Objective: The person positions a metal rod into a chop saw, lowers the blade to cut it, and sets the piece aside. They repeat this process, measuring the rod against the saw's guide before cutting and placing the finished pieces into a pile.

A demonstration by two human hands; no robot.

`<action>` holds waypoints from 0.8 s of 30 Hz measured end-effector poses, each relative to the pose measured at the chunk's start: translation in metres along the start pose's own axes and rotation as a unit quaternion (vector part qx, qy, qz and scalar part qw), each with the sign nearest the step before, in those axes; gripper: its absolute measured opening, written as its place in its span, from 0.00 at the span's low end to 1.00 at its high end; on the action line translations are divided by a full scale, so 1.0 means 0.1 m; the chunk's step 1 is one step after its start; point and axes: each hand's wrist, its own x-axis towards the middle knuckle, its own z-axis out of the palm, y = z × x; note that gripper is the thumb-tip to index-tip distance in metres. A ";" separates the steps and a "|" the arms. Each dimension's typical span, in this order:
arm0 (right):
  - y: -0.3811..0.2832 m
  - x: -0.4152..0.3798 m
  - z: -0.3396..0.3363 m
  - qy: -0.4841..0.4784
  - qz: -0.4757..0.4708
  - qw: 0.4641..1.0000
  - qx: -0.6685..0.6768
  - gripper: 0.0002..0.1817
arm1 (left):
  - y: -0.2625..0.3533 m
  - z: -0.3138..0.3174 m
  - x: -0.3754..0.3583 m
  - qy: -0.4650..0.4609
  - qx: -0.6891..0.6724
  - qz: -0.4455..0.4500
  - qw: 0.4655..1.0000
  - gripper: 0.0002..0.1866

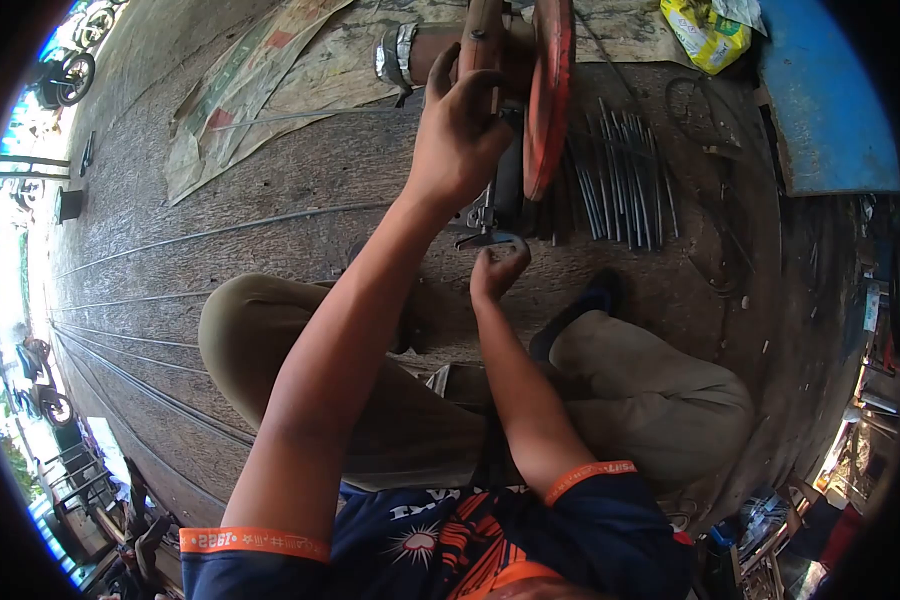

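A cut-off saw stands on the worn floor in front of my knees, with a red wheel guard (548, 110) and a brown motor housing (425, 55) banded with silver tape. My left hand (462, 140) is closed around the saw's handle, left of the guard; its palm side is hidden. Lower down, my right hand (500, 268) has its fingers curled at the small metal clamp handle (490, 240) at the saw's base. A thin steel rod (300, 213) runs from the far left to the saw base.
Several cut rods (625, 180) lie side by side right of the saw. More long rods (160, 385) stretch out at left. A worn sheet (240, 120) lies behind the saw, with a yellow bag (708, 35) and a blue panel (830, 100) at the upper right.
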 end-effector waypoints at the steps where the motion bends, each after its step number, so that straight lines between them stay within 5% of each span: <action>1: -0.09 0.01 -0.08 -0.063 -0.139 0.983 -0.104 0.25 | 0.01 0.00 0.00 -0.002 -0.002 0.001 1.000 0.23; 2: -0.14 0.03 -0.14 -0.125 -0.273 0.932 -0.205 0.25 | 0.01 0.00 0.00 -0.002 -0.002 0.001 1.000 0.23; 3: -0.18 0.03 -0.16 -0.124 -0.273 0.932 -0.205 0.25 | 0.01 0.00 0.00 -0.002 -0.002 0.002 1.000 0.22; 5: -0.22 0.02 -0.17 -0.203 -0.046 0.968 -0.139 0.20 | 0.01 0.00 0.00 -0.002 0.000 0.006 1.000 0.22; 7: -0.25 0.01 -0.20 -0.189 -0.050 0.979 -0.061 0.18 | 0.01 -0.01 0.00 -0.002 0.003 0.009 1.000 0.21; 10: -0.31 0.08 -0.28 -0.220 -0.088 0.959 -0.155 0.21 | 0.04 0.00 0.00 -0.005 -0.008 -0.013 1.000 0.21; 12: -0.42 0.08 -0.24 -0.233 -0.168 0.901 -0.324 0.26 | 0.02 0.00 0.00 -0.002 0.004 0.001 1.000 0.21; 18: -0.77 0.18 -0.06 -0.286 -0.125 0.853 -0.419 0.26 | 0.00 -0.01 0.00 -0.017 -0.016 -0.051 0.998 0.23; 24: -0.45 0.25 0.01 -0.275 -0.086 0.901 -0.324 0.21 | -0.06 -0.02 0.00 -0.041 -0.076 -0.074 0.993 0.24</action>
